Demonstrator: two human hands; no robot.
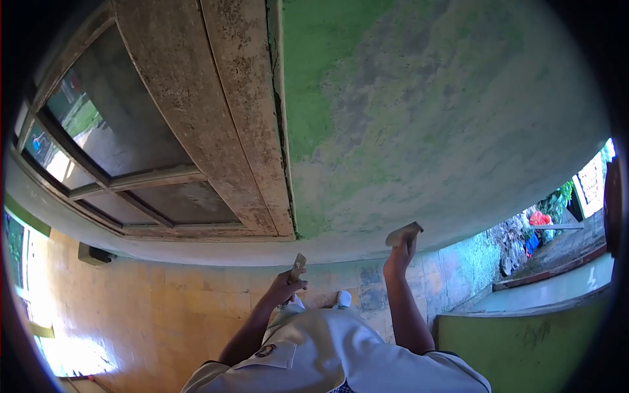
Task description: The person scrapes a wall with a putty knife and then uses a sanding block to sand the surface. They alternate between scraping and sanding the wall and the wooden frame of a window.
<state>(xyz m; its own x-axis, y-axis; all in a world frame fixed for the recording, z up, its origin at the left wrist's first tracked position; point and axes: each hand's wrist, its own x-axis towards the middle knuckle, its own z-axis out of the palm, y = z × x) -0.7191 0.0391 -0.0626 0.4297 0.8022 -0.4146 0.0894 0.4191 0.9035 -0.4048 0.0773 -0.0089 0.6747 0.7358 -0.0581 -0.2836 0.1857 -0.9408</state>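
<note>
My left hand [283,289] is closed around a small flat scraper [299,264], whose pale, smeared blade points up in front of my body. Raised further right, my right hand [398,259] grips a wider flat spreader [403,234] with a darker edge. That spreader overlaps the lower part of the wall [419,131] in this view. The wall's green paint is partly covered by whitish and grey smears.
Left of the wall is a worn wooden window frame [242,118] with glass panes. Below lies a tiled floor [177,295], my white shoes on it. A green half-wall [524,347] stands at the lower right, with a red item [540,219] and plants beyond.
</note>
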